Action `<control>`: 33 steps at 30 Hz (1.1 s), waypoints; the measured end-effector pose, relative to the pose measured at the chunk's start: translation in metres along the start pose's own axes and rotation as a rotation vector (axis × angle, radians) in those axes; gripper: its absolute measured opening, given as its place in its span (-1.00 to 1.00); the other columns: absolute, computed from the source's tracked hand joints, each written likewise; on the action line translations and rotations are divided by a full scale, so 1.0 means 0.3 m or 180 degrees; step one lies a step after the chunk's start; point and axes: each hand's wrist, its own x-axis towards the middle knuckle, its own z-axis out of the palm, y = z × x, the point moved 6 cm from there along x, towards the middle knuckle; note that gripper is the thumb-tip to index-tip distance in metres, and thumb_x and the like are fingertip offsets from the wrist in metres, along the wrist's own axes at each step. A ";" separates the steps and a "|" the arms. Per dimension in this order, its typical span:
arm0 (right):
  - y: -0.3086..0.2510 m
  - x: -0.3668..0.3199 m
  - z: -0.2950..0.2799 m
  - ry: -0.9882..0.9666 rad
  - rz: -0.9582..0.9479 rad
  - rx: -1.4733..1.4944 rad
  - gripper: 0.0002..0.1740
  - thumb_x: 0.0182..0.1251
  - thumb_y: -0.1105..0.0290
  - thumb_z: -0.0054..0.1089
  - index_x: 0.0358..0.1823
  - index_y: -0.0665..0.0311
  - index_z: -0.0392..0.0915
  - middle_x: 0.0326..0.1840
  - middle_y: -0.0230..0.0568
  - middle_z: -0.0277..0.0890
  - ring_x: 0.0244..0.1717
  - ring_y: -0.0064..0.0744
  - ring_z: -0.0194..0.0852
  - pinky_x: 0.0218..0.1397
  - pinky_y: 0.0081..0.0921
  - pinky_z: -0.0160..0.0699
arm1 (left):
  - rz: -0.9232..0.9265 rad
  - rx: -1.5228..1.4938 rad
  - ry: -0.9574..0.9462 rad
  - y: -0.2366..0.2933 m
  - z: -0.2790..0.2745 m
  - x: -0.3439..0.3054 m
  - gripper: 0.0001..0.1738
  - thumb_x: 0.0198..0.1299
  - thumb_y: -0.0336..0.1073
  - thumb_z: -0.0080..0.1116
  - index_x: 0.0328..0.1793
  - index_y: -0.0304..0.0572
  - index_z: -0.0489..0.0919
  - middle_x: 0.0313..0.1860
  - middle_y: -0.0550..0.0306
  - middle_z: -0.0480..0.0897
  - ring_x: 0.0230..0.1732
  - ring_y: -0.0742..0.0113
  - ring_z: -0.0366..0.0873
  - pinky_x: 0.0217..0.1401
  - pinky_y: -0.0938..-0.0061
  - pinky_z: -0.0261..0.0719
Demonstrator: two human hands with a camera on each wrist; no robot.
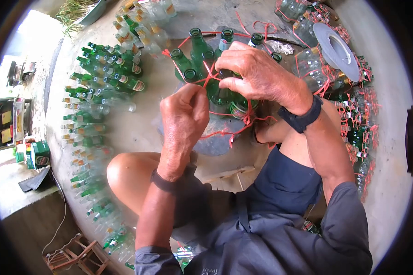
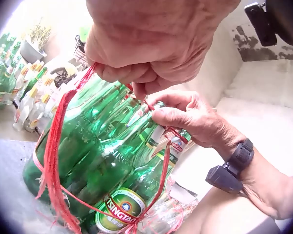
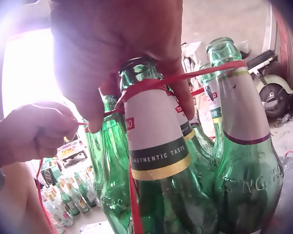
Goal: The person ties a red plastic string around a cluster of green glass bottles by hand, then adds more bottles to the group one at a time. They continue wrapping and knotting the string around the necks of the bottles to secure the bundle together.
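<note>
Several green bottles (image 1: 199, 45) stand bundled upright, red twine (image 1: 210, 73) running round and between their necks. My left hand (image 1: 184, 112), fingers curled, grips the twine at the near left of the bundle; in the left wrist view a frayed red end (image 2: 52, 151) hangs from that fist (image 2: 151, 44). My right hand (image 1: 257, 71) is over the bottle necks, thumb and fingers pinching the twine; the right wrist view shows this hand (image 3: 117, 53) above a bottle with a white neck label (image 3: 149, 114). A green-labelled bottle (image 2: 121, 209) faces the left wrist camera.
Rows of loose green and clear bottles (image 1: 94, 75) stand along the left. Bundles of tied bottles (image 1: 353, 123) line the right side, with a grey round lid-like object (image 1: 337, 50) on some. A wooden stool (image 1: 75, 256) is at the lower left; a potted plant (image 1: 75, 13) sits at the top.
</note>
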 end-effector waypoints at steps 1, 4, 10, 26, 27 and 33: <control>0.001 0.004 -0.001 -0.0068 -0.0016 -0.0053 -0.63 0.16 0.35 0.54 -0.03 0.35 0.69 -0.08 -0.12 0.70 0.03 -0.03 0.58 0.15 -0.17 0.61 | -0.0031 -0.0082 0.0008 0.003 -0.002 -0.002 -0.90 0.27 -0.48 0.22 -0.27 -0.38 0.69 -0.58 -0.09 0.53 -0.55 0.42 0.46 -0.39 0.41 0.51; 0.007 0.007 0.000 0.0124 -0.0148 -0.0004 -0.68 0.17 0.26 0.49 -0.12 0.27 0.68 -0.19 -0.14 0.66 0.03 0.01 0.60 0.09 -0.10 0.66 | -0.0056 -0.0241 0.0031 -0.005 0.002 -0.002 -0.89 0.26 -0.49 0.21 -0.26 -0.41 0.70 -0.61 -0.01 0.47 -0.51 0.56 0.41 -0.40 0.46 0.49; -0.028 -0.048 -0.029 0.0519 0.0049 -0.0456 -0.47 0.12 0.37 0.53 0.15 0.25 0.61 0.11 -0.13 0.56 0.13 0.02 0.61 0.21 -0.12 0.66 | -0.0035 -0.0097 0.0062 -0.011 -0.014 0.013 -0.84 0.28 -0.43 0.22 -0.24 -0.43 0.71 -0.62 -0.14 0.48 -0.57 0.42 0.41 -0.40 0.38 0.50; 0.040 -0.080 -0.005 -0.0098 0.0077 -0.0282 -0.63 0.10 0.69 0.23 -0.01 0.39 0.48 0.40 0.03 0.36 -0.06 0.21 0.69 -0.08 -0.02 0.74 | 0.0005 -0.0105 0.0011 0.003 0.004 0.008 -0.84 0.27 -0.42 0.22 -0.26 -0.39 0.73 -0.57 -0.23 0.55 -0.60 0.23 0.52 -0.38 0.35 0.54; 0.038 -0.077 -0.008 -0.0140 -0.0054 -0.0343 -0.63 0.10 0.70 0.22 -0.02 0.40 0.47 0.40 0.03 0.36 -0.07 0.21 0.69 -0.11 -0.03 0.74 | -0.0007 -0.0130 -0.0005 0.002 0.007 0.003 -0.85 0.27 -0.42 0.22 -0.26 -0.39 0.72 -0.58 -0.21 0.56 -0.60 0.25 0.53 -0.38 0.35 0.54; 0.060 -0.025 -0.026 -0.0434 -0.0477 -0.0401 -0.67 0.16 0.69 0.24 -0.02 0.40 0.47 0.40 0.01 0.38 -0.05 0.19 0.70 -0.11 -0.04 0.76 | -0.0088 -0.0240 -0.0121 0.014 0.019 -0.015 -0.86 0.27 -0.44 0.21 -0.26 -0.38 0.72 -0.60 -0.15 0.55 -0.59 0.36 0.53 -0.40 0.39 0.53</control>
